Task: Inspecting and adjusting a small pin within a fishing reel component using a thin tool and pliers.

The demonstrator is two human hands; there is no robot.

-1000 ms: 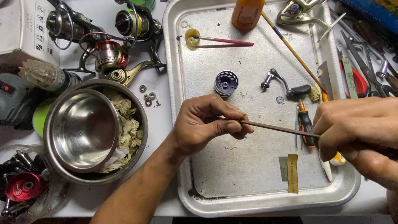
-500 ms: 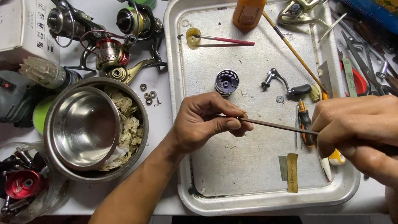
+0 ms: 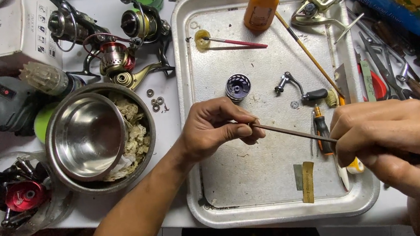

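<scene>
Head cam looking straight down at a cluttered white counter point(image 3: 124, 203) with a scuffed metal tray point(image 3: 262, 191) in the middle. Both hands hover over the tray: the left hand point(image 3: 216, 128) has its fingertips pinched together on something tiny, too small to make out, right at the tip of a thin dark rod point(image 3: 294, 133). The right hand point(image 3: 389, 141) is curled shut around the other end of that rod, so it runs between the two hands just above the tray.

On the tray there's a purple spool point(image 3: 237, 87), a small crank handle point(image 3: 297, 87), a red-handled brush point(image 3: 230, 41), an orange bottle point(image 3: 262, 2) and a little screwdriver point(image 3: 321, 130). Left of the tray sit a steel bowl point(image 3: 87, 136) nested in a bigger one with shredded stuff, a few fishing reels point(image 3: 115, 39), and a clear tub point(image 3: 16, 195) with a red reel part. Pliers and other tools point(image 3: 407, 72) are piled on the right.
</scene>
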